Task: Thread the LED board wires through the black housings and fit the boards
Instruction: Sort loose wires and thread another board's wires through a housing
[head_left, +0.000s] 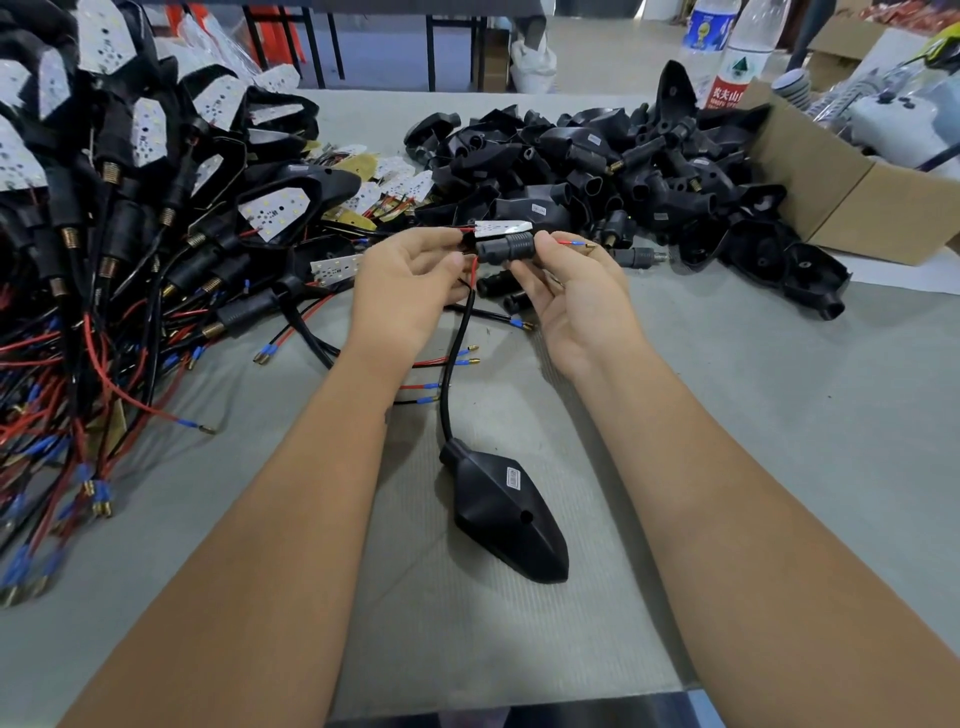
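My left hand (410, 283) pinches LED board (503, 227); right hand (574, 291) grips ribbed black stem (506, 246). Black housing (506, 512) lies below on grey table (753, 415); cardboard box (831, 192) far right.

- A heap of wired assemblies (119, 234) lies at the left of the desk (753, 415).
- A pile of housings (597, 166) lies behind the hands, at the right.
- A carton (852, 192) stands right of that pile.
- One housing (506, 512) lies between the forearms.
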